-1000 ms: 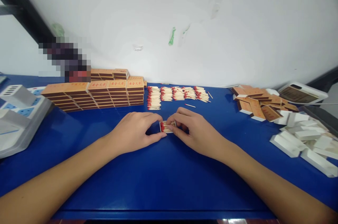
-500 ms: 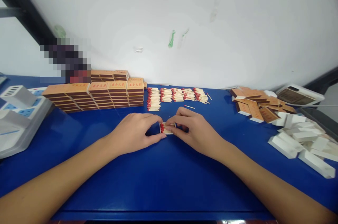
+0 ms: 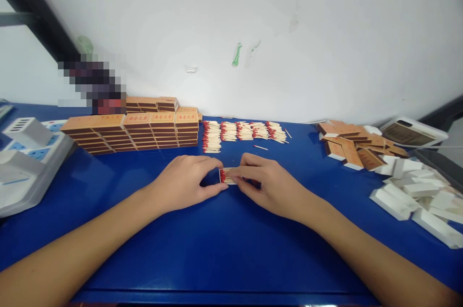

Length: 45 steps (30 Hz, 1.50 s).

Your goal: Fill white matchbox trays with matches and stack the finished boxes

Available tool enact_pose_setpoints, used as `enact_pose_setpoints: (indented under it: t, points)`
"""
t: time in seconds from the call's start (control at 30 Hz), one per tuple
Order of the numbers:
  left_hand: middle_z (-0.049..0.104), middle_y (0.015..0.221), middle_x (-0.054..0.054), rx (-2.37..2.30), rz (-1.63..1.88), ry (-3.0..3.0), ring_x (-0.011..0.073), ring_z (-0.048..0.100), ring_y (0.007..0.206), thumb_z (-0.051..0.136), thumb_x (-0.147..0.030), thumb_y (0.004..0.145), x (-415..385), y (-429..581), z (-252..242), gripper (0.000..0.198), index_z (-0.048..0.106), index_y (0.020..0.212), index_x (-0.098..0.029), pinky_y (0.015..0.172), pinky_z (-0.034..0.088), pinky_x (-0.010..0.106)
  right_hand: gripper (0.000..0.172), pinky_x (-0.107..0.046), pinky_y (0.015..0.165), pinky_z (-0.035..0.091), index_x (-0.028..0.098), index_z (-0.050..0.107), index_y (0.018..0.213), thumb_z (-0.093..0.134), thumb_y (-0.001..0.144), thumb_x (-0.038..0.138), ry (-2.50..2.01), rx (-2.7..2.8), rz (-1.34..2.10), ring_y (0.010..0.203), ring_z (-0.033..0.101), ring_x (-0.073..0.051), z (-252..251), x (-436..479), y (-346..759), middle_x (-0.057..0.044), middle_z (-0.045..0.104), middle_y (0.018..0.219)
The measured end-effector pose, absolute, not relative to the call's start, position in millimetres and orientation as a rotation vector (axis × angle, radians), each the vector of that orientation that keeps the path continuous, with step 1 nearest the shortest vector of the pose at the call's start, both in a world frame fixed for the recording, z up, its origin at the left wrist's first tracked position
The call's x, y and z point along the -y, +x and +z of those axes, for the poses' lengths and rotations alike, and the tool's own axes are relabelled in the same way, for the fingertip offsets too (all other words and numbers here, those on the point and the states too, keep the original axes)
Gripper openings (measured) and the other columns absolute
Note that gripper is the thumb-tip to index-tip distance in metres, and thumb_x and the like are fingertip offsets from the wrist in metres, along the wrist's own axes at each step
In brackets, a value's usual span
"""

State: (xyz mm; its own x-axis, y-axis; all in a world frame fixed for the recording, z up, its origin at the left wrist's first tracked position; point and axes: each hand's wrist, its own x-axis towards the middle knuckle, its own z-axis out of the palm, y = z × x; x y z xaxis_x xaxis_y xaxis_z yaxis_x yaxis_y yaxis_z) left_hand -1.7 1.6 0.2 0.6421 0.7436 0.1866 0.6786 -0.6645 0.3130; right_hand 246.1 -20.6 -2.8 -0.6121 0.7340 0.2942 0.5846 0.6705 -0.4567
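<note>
Here, mid-bench [image 3: 231,249]: a small white tray [image 3: 232,183] lies open between the left hand [image 3: 188,179] and the right hand [image 3: 269,179], holding matches [image 3: 223,176] with their red heads to the left.
Left fingers: clamped on the tray's left end, thumb along the near side, forefinger along the far side.
Right fingers: curled over the tray's right part, touching the sticks; whether they pinch any, I cannot tell, since they cover that spot.
Handling matches well: the step looks like settling them in place. Light, flat fingertip pressure should lay the sticks parallel; poking could snap one or lift it over the rim.
Steadying the tray: a firm but gentle left grip suits it, as thin walls would probably bow under a hard squeeze.
Match bundles [image 3: 244,131]: five in a row behind the tray; a single match [image 3: 261,148] lies in front of them.
Matchboxes [image 3: 152,131]: neatly stacked, left.
Orange sleeves [image 3: 349,150] and white trays [image 3: 394,201]: heaped loosely, right.
</note>
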Motion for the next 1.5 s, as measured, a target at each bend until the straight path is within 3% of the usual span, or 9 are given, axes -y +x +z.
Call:
enact_pose_setpoints:
  t: [0.3, 0.5, 0.63, 0.93, 1.27, 1.5]
  points:
    - [0.061, 0.069, -0.004, -1.181, 0.424, 2.638, 0.0157, 0.060, 0.061, 0.070, -0.048, 0.098, -1, -1, 2, 0.035, 0.073, 0.124, -0.025, 0.059, 0.039, 0.028, 0.025, -0.030, 0.066, 0.044, 0.021, 0.079, 0.113, 0.055, 0.105, 0.024, -1.113, 2.305, 0.353, 0.071, 0.058, -0.016, 2, 11, 258, -0.003, 0.063, 0.083]
    - [0.061, 0.068, -0.003, -1.199, 0.391, 2.640, 0.0159, 0.060, 0.060, 0.069, -0.049, 0.098, -2, -3, 2, 0.037, 0.073, 0.124, -0.023, 0.059, 0.038, 0.028, 0.023, -0.032, 0.064, 0.042, 0.019, 0.078, 0.096, 0.057, 0.098, 0.027, -1.467, 2.066, 0.069, 0.064, 0.057, -0.018, 1, -26, 305, -0.004, 0.066, 0.074]
    - [0.059, 0.067, -0.003, -1.180, 0.411, 2.648, 0.0155, 0.057, 0.059, 0.069, -0.049, 0.098, -2, -3, 1, 0.034, 0.074, 0.119, -0.024, 0.058, 0.035, 0.028, 0.025, -0.032, 0.065, 0.038, 0.018, 0.080, 0.096, 0.058, 0.094, 0.029, -1.814, 1.905, -0.087, 0.062, 0.056, -0.019, 8, -45, 345, -0.003, 0.064, 0.066]
    - [0.059, 0.068, -0.003, -1.183, 0.454, 2.634, 0.0153, 0.057, 0.059, 0.069, -0.050, 0.097, 0, -5, 5, 0.036, 0.074, 0.120, -0.022, 0.058, 0.036, 0.028, 0.031, -0.040, 0.068, 0.036, 0.012, 0.080, 0.099, 0.066, 0.092, 0.038, -2.311, 1.476, -0.246, 0.071, 0.050, -0.023, 43, -39, 427, -0.022, 0.076, 0.097]
    - [0.055, 0.065, -0.004, -1.215, 0.469, 2.641, 0.0147, 0.053, 0.057, 0.069, -0.053, 0.097, -4, -6, 2, 0.037, 0.075, 0.118, -0.023, 0.058, 0.033, 0.028, 0.026, -0.040, 0.069, 0.045, 0.020, 0.080, 0.097, 0.071, 0.087, 0.042, -2.668, 1.192, -0.238, 0.087, 0.067, -0.031, 44, -36, 493, -0.016, 0.079, 0.100]
    - [0.049, 0.064, -0.005, -1.227, 0.481, 2.641, 0.0143, 0.051, 0.055, 0.070, -0.052, 0.096, -6, -5, 3, 0.035, 0.075, 0.115, -0.023, 0.058, 0.034, 0.027, 0.030, -0.041, 0.071, 0.047, 0.021, 0.081, 0.093, 0.074, 0.085, 0.049, -2.802, 1.233, -0.115, 0.091, 0.068, -0.034, 42, -34, 511, -0.019, 0.079, 0.106]
